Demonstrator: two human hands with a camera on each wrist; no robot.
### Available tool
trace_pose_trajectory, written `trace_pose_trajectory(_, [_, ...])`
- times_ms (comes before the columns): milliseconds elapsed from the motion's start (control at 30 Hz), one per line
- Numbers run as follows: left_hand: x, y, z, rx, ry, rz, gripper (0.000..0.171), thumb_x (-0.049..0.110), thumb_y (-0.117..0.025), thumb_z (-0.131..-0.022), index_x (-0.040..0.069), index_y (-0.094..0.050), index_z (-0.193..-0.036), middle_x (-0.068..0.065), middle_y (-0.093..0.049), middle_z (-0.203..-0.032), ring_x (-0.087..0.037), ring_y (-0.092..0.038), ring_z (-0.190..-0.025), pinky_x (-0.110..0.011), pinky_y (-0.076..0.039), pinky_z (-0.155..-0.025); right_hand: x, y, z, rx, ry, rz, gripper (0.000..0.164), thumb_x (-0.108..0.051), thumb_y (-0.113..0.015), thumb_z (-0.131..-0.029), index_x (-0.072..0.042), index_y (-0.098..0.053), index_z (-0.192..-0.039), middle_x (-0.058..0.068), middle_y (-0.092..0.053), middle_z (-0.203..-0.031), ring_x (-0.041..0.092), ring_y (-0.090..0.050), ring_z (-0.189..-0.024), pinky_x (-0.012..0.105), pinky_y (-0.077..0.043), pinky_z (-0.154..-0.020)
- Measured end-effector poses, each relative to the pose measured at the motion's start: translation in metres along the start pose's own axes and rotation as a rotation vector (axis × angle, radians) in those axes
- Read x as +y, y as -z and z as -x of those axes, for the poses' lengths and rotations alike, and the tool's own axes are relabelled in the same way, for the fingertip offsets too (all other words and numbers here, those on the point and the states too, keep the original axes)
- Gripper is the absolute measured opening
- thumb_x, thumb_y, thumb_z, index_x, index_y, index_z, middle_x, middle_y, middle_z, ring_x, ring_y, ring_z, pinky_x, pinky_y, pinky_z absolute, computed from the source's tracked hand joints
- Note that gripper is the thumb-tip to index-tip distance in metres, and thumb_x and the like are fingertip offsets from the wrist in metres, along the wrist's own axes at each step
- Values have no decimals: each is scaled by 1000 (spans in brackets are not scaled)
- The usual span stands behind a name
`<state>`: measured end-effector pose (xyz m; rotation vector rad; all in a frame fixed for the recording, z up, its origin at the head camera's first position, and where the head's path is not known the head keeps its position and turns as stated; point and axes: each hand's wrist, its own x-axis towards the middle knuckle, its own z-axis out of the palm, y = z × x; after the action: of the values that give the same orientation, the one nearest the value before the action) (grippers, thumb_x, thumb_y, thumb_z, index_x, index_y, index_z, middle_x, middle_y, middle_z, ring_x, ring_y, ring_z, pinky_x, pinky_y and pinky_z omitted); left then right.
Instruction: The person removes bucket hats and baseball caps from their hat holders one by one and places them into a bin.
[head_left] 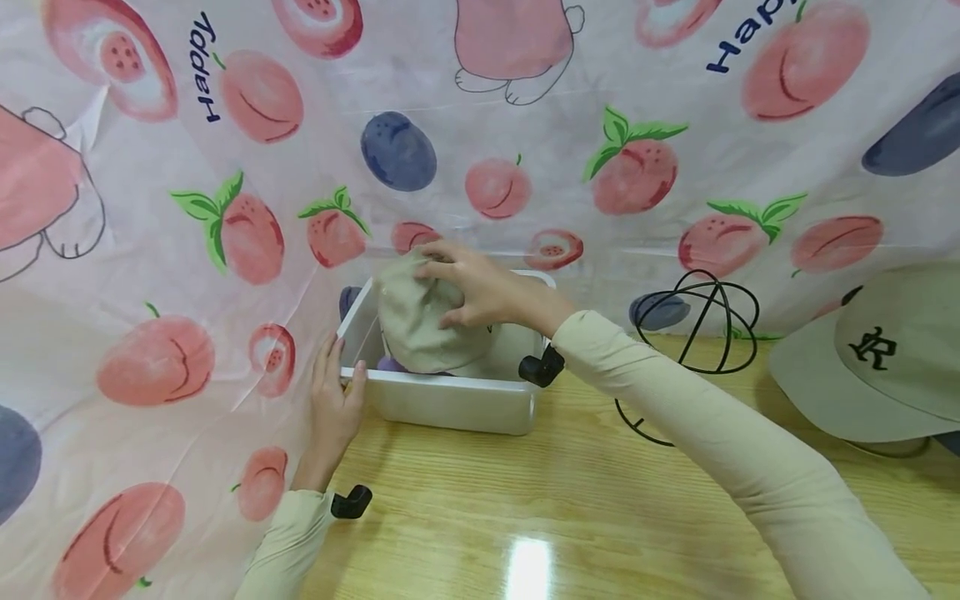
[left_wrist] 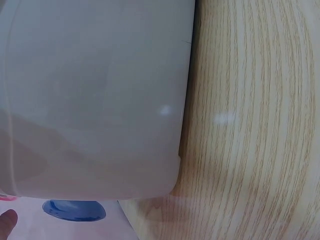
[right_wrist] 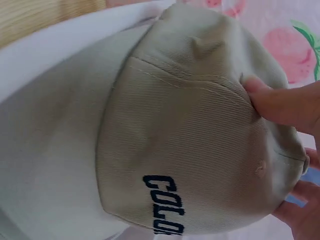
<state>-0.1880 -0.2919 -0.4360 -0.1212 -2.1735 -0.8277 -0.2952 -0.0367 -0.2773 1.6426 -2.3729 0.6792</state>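
A beige cap (head_left: 423,325) sits crown up in a white storage bin (head_left: 457,404), rising above its rim. My right hand (head_left: 480,287) grips the crown, thumb on one side and fingers on the other. In the right wrist view the cap (right_wrist: 185,130) shows dark embroidered letters near its edge, and the thumb dents the cloth. A bit of something purple (head_left: 390,364) shows under the cap inside the bin. My left hand (head_left: 335,408) holds the bin's left front corner, the thumb over the rim. The left wrist view shows mostly the bin's outer wall (left_wrist: 100,100) and one fingertip.
To the right stands a black wire cap stand (head_left: 708,325), partly behind the right sleeve. Another beige cap (head_left: 892,358) with a black emblem sits at the far right. A fruit-print cloth (head_left: 487,133) hangs behind and left of the wooden table (head_left: 450,500).
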Motion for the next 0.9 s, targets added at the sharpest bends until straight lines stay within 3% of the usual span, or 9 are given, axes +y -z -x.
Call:
trace_pose_trajectory(167, [0,0,0,0,13,3,54,23,-55,-93,-7,-44,-136,-15,-37,-147,-30,-35,-132,-52,-39,-95,-2,-10,1,-56,3,-4,77,-27,-87,-67,-4,-54,-132,16,-29,-149,31,-32,-134,40,-27,-109])
trace_pose_trajectory(267, [0,1,0,2,6,5,54,23,-56,-93,-7,-45,-135,-16,-37,-146,-31,-36,-132,-51,-34,-100,-2,-15,0,-63,17,27,79,-27,-87,-67,-3,-52,-133,16,-29,-149,30,-30,-135,40,-23,-111])
trace_pose_trajectory(433, [-1,0,-1,7,-10,5,54,23,-56,-93,-8,-45,-135,-18,-38,-145,-33,-35,-132,-46,-27,-108,0,-22,-3,-44,21,104,79,-29,-85,-67,-2,-51,-133,18,-30,-148,31,-32,-133,42,-24,-110])
trace_pose_trajectory(700, [4,2,-1,-14,5,-1,53,21,-55,-93,-7,-43,-137,-16,-37,-146,-31,-34,-132,-50,-32,-102,5,-32,-7,-17,-13,228,80,-31,-84,-68,-1,-50,-134,18,-32,-146,34,-41,-122,43,-32,-105])
trace_pose_trajectory(900, [4,2,-1,-9,-4,-5,51,16,-56,-93,-8,-44,-136,-19,-37,-145,-33,-36,-131,-50,-30,-105,8,-39,-12,1,-46,313,83,-37,-83,-67,1,-49,-133,21,-33,-144,39,-45,-117,47,-32,-105])
